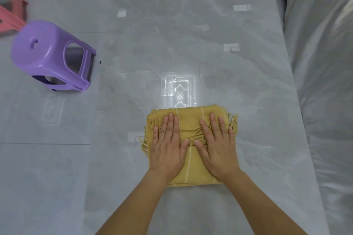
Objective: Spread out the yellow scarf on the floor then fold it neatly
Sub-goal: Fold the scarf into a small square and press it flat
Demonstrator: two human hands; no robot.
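Low in the frame's centre, the folded yellow scarf (191, 145) lies on the floor (172, 44). The left hand (168, 149) and right hand (216, 149) press flat, fingers spread; even outward smoothing would likely tidy the loose fringe.

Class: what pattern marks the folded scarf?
Mustard-yellow scarf with thin pale stripes; head view.

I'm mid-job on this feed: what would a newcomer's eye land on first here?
The yellow scarf, folded into a compact fringed rectangle, lies low in the centre on the grey floor, with the left hand and right hand pressed flat on top, side by side. Next comes the purple stool at far left, with a pink stool partly cut off behind it.
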